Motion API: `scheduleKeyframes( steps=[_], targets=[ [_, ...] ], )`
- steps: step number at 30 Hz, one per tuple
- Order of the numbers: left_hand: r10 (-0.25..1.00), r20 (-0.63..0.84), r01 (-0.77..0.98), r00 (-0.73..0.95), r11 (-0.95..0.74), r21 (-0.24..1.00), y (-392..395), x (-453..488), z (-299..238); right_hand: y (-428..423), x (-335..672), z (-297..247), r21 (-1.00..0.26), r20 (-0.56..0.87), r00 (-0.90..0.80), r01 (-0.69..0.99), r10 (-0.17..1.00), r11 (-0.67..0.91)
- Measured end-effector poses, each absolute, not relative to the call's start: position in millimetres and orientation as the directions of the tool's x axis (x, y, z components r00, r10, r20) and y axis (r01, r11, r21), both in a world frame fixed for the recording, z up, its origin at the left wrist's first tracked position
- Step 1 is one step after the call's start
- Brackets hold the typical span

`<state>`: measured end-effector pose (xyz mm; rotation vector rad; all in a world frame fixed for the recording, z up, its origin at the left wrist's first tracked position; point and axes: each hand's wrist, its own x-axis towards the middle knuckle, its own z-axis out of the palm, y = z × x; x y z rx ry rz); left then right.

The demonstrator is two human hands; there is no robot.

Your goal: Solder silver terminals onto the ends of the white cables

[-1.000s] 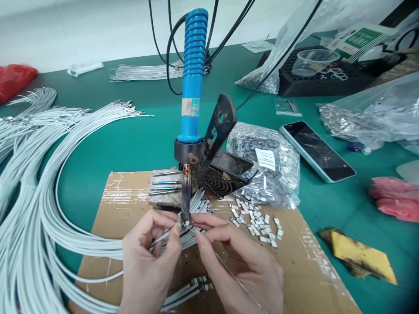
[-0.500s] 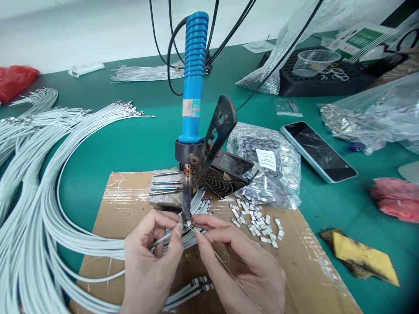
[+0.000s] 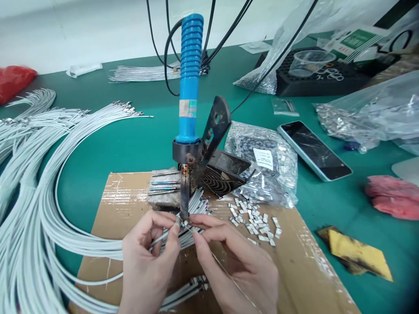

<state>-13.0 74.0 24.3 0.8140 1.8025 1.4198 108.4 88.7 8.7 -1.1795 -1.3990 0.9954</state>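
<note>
A blue-handled soldering iron [image 3: 190, 74] is clamped in a dark metal stand [image 3: 212, 131], its tip pointing down between my hands. My left hand [image 3: 147, 257] is closed, thumb and fingers pinching a white cable [image 3: 159, 240] close to its end, right at the tip. A tiny shiny metal piece [image 3: 186, 223] shows there; how it joins the cable is too small to tell. My right hand [image 3: 238, 257] pinches a thin solder wire [image 3: 233, 281], whose end meets the tip area. Behind my fingers lie more white cables [image 3: 199, 203].
Cardboard [image 3: 291, 270] covers the work spot. Loose metal connectors [image 3: 257, 220] lie on it, right of the iron. Thick white cable bundles [image 3: 49, 218] curve in from the left. A phone [image 3: 316, 150], a bubble bag [image 3: 278, 174] and a scorched yellow sponge [image 3: 358, 253] are on the right.
The whole view has shifted slightly, so things appear a little farther left. Both hands keep their pinch at the iron's tip, with almost no movement relative to it.
</note>
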Motion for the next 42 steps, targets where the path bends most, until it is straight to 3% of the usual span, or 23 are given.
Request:
scheduleKeyframes(
  steps=[42],
  targets=[
    [0.846, -0.099, 0.042, -0.523, 0.141, 0.989, 72.1, -13.3, 20.0, 90.4, 111.2, 4.0, -0.940, 0.278, -0.033, 0.198, 0.960, 0.279]
  ],
)
